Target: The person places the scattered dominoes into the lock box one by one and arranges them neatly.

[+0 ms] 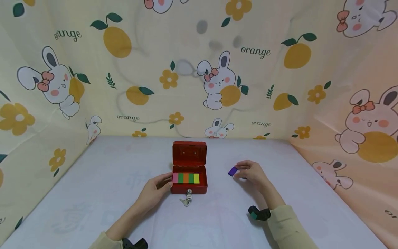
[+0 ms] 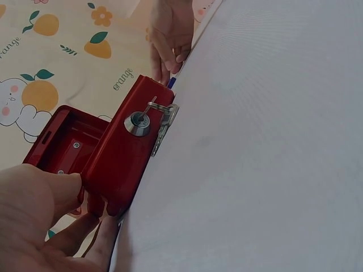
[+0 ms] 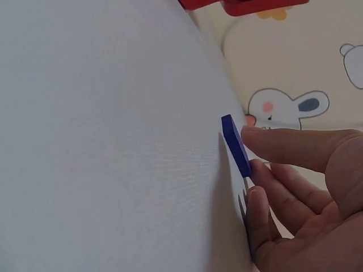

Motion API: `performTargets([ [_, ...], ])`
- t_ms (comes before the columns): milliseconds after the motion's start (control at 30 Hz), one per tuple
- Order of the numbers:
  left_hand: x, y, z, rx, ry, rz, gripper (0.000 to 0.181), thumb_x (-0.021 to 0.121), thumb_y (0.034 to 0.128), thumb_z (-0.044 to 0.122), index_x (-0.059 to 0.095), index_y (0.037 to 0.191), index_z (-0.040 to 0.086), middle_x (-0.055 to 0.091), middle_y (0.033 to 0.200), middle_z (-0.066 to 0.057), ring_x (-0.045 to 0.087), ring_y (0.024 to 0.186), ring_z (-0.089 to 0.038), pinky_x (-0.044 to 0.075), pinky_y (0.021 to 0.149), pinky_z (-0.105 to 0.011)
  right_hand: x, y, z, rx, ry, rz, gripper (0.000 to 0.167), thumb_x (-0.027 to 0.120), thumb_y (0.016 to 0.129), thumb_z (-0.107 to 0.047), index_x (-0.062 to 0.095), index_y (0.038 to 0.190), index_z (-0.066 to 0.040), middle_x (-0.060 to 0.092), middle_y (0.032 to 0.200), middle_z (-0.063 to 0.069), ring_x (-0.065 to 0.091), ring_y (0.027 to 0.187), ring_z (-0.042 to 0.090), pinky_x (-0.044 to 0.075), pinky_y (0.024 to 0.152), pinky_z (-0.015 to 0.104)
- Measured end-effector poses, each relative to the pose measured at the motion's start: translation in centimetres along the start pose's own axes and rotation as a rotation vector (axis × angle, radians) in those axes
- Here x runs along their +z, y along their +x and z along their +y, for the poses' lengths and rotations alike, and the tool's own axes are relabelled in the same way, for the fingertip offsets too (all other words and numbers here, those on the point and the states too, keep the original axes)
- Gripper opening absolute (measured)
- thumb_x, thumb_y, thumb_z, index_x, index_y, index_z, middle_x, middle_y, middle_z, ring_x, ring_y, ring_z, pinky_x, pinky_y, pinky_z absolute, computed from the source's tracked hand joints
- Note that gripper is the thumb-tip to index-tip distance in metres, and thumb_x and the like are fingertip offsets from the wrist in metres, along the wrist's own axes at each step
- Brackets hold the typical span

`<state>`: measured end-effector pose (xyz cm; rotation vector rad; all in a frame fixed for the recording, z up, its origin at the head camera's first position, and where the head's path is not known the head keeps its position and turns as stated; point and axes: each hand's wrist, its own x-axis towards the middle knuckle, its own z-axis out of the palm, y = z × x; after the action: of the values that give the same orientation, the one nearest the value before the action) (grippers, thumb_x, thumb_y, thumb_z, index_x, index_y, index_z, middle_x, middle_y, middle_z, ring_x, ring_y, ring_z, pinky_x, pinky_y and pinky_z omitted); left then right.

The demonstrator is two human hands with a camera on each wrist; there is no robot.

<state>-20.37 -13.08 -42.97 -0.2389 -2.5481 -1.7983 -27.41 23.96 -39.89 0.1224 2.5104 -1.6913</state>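
A small red cash box [image 1: 189, 189] stands on the table with its lid [image 1: 189, 153] raised. A silver lock with keys [image 1: 187, 201] hangs at its front. Inside lies a row of coloured blocks [image 1: 186, 178] in pink, green, orange and yellow. My left hand [image 1: 154, 192] holds the left side of the box, its thumb [image 2: 65, 184] near the front corner. To the right of the box, my right hand [image 1: 252, 175] pinches a flat purple block [image 1: 232, 171] at the fingertips, close to the table. Part of the block is hidden by the fingers.
A white cloth covers the table [image 1: 124, 155]. Behind it and at both sides hangs a printed curtain [image 1: 186, 34] with rabbits and oranges. Something small and dark [image 1: 244, 178] shows under my right hand; its kind is unclear.
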Motion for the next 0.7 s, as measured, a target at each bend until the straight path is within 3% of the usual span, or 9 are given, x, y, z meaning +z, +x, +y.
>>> performTargets([
  [367,-0.1,-0.1,-0.1,-0.025,0.009,0.006,0.043,0.063,0.0932,0.018,0.055,0.136,0.014,0.057,0.132,-0.003,0.046,0.128,-0.025,0.036,0.105,-0.050,0.7,0.5,0.1,0.013,0.011,-0.029,0.050,0.078,0.073,0.003,0.060,0.120,-0.001,0.064,0.120,0.013,0.054,0.117,0.030,0.036,0.105,0.049],
  [700,0.0,0.0,-0.2,-0.027,0.015,0.006,0.044,0.064,0.0932,0.019,0.055,0.136,0.016,0.057,0.132,-0.003,0.046,0.127,-0.025,0.036,0.105,-0.049,1.4,0.6,0.1,0.010,0.002,0.007,0.050,0.078,0.071,0.008,0.062,0.117,-0.001,0.065,0.117,0.013,0.055,0.115,0.030,0.036,0.105,0.050],
])
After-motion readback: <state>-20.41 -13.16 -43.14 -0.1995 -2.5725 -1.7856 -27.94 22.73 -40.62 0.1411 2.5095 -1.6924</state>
